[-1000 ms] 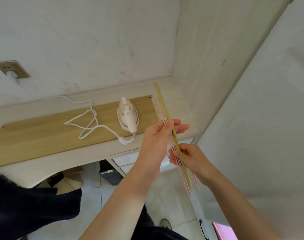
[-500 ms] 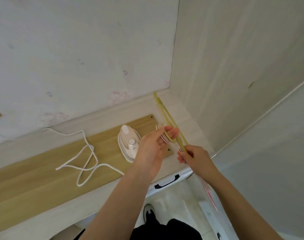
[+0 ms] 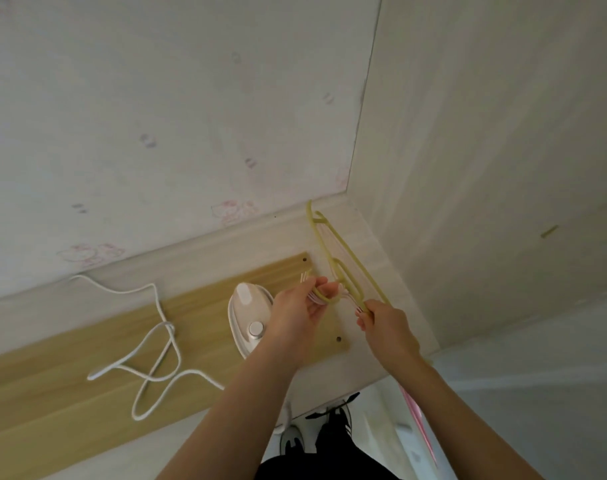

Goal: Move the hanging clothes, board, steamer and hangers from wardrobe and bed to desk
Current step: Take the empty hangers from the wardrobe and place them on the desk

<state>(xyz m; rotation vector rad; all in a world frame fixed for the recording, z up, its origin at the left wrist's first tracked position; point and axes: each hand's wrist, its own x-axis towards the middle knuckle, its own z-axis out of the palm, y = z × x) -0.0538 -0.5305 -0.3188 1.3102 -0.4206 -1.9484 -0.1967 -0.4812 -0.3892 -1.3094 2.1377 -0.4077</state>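
Pale desk tucked into a corner, patterned wall behind, plain panel on the right, and the hangers are hovering right over that far right end. It's a bundle: a yellow-green one on the outside, thin pink-and-white ones nested with it, long axis running from the hands away toward the corner, far tip almost at the wall line. The bundle looks tilted, near end higher, though whether the far tip is touching the desktop I can't tell from this angle.

Left hand has the hook end, fingers curled around the yellow loop and the pink wires. Right hand pinches the yellow bar just beside it, thumb and fingers closed on it. Both hands sit at the near end, so the whole length lies ahead of the fingers.

Just left of the bundle, the wooden board lies flat on the desk with the steamer on it, white cord looped alongside. Lowering straight down beside the board's edge looks like the move.
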